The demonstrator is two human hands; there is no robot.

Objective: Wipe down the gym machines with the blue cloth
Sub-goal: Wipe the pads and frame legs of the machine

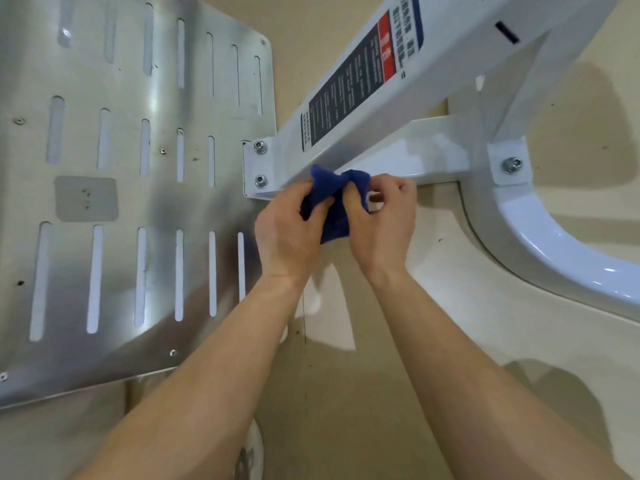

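A small dark blue cloth [332, 199] is bunched between both hands in the middle of the view. My left hand [289, 230] grips its left side with curled fingers. My right hand [382, 220] pinches its right side between thumb and fingers. The cloth's top edge sits at the lower end of a white machine beam [367, 119] that slants up to the right and carries a black and red label [349, 84]. The beam ends at a bolted white bracket [259, 164].
A slotted brushed-metal footplate [138, 185] fills the left side. A curved white frame tube [540, 244] sweeps along the right, with a bolted joint [512, 165]. Beige floor [363, 393] lies below the arms.
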